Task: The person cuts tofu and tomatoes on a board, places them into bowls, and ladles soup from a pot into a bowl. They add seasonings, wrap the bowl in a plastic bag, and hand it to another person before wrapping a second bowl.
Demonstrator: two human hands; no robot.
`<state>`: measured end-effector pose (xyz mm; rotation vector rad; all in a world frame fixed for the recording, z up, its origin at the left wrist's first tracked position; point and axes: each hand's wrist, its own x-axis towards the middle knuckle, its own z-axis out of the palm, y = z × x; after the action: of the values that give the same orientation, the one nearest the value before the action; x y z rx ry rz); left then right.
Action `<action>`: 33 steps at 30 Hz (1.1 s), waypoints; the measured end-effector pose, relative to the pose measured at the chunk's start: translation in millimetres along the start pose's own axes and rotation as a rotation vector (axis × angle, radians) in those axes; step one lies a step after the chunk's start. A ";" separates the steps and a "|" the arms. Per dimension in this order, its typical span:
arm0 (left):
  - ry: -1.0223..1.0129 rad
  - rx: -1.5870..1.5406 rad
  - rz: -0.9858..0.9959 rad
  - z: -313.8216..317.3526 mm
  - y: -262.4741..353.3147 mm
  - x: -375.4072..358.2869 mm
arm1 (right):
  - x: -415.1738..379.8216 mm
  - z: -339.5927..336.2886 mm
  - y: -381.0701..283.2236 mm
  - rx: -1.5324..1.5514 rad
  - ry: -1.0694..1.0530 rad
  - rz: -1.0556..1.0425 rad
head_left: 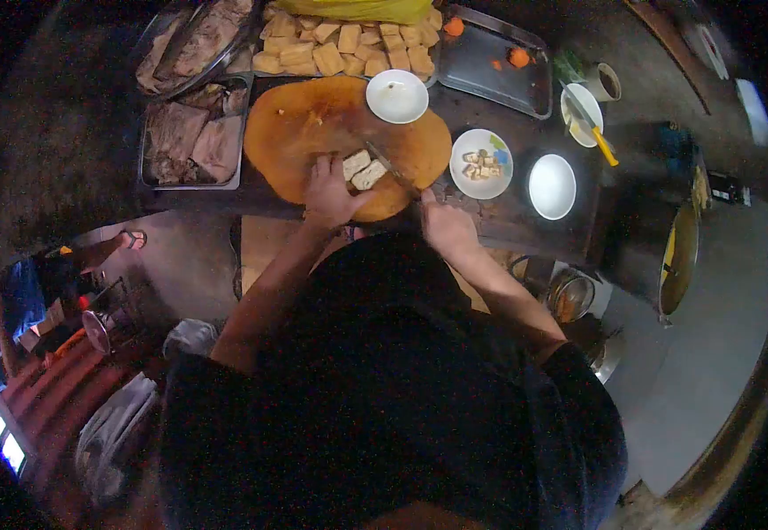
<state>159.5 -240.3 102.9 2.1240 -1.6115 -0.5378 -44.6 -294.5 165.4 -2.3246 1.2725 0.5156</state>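
Observation:
On the round wooden cutting board (pixel 291 124) lie pale pieces of fried tofu (pixel 357 164), cut side up. My left hand (pixel 329 194) grips them from the left, fingers on the far side and thumb nearer me. In my right hand (pixel 448 228) is a kitchen knife (pixel 389 164), closed fingers around its handle, the blade pointing up-left along the tofu's right side. A white bowl (pixel 397 97) sits on the board's far right edge. Right of the board, a plate (pixel 474 188) holds small cut tofu pieces.
Trays of cooked meat (pixel 176 146) stand at left. Many fried tofu blocks (pixel 331 57) are piled at the back, beside a metal tray (pixel 481 75) with orange bits. Rightward are a white bowl (pixel 552 187), a yellow-handled knife (pixel 603 146) on a bowl and a large pot (pixel 677 256). Another person (pixel 13 309) is at far left.

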 end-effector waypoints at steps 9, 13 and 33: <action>0.108 -0.080 0.091 11.0 -10.1 -0.8 | 17.0 31.9 -7.8 0.001 -0.011 -0.020; 0.005 0.016 -0.010 3.7 2.1 1.1 | 20.8 42.9 -1.0 0.035 0.020 -0.029; -0.022 0.091 -0.049 -1.9 -10.8 -7.7 | 8.4 12.7 -25.2 0.102 0.018 -0.105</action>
<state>167.2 -230.1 99.0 2.2367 -1.6283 -0.5137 -20.3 -281.3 155.4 -2.3005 1.1495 0.3872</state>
